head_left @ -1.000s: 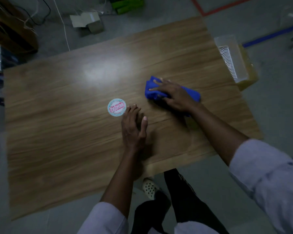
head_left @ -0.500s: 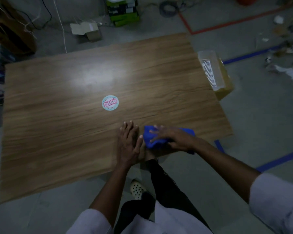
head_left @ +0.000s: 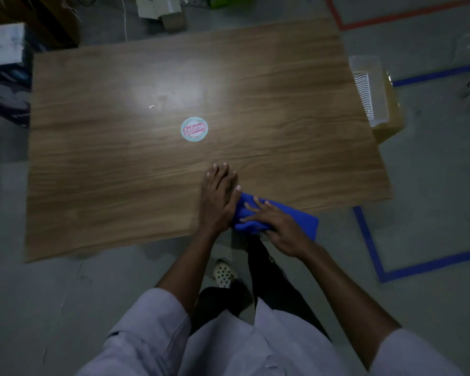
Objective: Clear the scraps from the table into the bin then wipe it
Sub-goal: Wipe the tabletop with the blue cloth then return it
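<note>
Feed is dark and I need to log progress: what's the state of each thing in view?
blue cloth: bunched at the near edge of the table, partly overhanging.
right hand: fingers spread, pressing on the cloth.
left hand: flat, palm down on the table, beside the cloth.
round label disc: lying flat mid-table, untouched.
small white scrap: lying on the table beyond the disc.
clear container: off the table's right edge, on a box.

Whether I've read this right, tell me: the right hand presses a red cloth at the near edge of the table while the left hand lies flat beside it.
One detail is wrong: the cloth is blue, not red. The head view shows the right hand pressing it at the near edge of the table while the left hand lies flat beside it.
</note>
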A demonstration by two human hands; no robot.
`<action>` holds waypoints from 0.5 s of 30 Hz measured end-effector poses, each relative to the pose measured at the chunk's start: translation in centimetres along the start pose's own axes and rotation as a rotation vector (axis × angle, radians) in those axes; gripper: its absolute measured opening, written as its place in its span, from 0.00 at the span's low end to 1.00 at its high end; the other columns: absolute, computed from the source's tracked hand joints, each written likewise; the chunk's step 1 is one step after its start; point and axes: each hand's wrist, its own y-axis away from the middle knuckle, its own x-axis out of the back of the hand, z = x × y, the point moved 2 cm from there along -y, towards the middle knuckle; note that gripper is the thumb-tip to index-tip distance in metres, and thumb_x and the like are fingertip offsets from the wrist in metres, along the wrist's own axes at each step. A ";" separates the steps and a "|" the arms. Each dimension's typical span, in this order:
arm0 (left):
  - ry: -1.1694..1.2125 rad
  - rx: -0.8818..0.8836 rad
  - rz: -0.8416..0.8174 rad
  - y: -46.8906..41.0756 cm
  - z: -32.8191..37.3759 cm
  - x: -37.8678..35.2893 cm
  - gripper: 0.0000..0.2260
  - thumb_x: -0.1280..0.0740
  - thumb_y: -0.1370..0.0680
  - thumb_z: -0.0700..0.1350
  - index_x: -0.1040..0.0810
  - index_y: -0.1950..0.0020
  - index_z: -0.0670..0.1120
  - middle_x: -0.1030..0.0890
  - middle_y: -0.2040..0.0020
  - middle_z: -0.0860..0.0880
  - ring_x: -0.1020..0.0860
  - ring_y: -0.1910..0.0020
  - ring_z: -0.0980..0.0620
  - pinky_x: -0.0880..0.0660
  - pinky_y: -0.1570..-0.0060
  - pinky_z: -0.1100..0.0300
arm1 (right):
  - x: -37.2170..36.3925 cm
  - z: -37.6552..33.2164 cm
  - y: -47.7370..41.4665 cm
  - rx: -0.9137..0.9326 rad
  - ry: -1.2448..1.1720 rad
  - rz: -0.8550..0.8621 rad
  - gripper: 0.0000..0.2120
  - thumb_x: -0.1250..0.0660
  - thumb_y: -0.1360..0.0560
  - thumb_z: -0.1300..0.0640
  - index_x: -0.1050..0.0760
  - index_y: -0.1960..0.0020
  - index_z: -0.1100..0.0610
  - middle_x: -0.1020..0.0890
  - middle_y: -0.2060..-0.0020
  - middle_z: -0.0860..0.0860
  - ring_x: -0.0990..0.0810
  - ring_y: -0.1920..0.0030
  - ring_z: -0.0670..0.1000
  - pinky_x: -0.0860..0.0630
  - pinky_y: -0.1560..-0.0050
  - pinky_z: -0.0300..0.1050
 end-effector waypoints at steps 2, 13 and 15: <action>0.026 0.021 -0.024 0.5 0.0 0.3 0.22 0.39 0.18 0.53 0.22 0.31 0.41 0.29 0.24 0.42 0.38 0.21 0.44 0.43 0.22 0.43 | 2.4 -1.0 1.0 -0.098 -0.103 0.102 0.34 0.38 0.29 0.77 0.24 0.30 0.49 0.29 0.26 0.47 0.35 0.23 0.42 0.41 0.22 0.39; 0.100 0.034 0.028 3.2 0.0 0.8 0.24 0.36 0.19 0.53 0.24 0.29 0.39 0.27 0.25 0.44 0.36 0.21 0.46 0.46 0.21 0.43 | -5.5 -2.3 -2.2 -0.334 0.114 0.389 0.28 0.42 0.26 0.57 0.25 0.27 0.52 0.34 0.21 0.54 0.47 0.18 0.63 0.51 0.21 0.64; 0.165 0.091 0.036 3.1 0.2 1.4 0.25 0.37 0.19 0.54 0.25 0.28 0.39 0.26 0.26 0.44 0.35 0.22 0.46 0.45 0.21 0.42 | -7.1 -4.3 -2.6 -0.222 0.097 0.272 0.31 0.41 0.30 0.66 0.26 0.27 0.60 0.31 0.23 0.57 0.48 0.19 0.61 0.51 0.20 0.66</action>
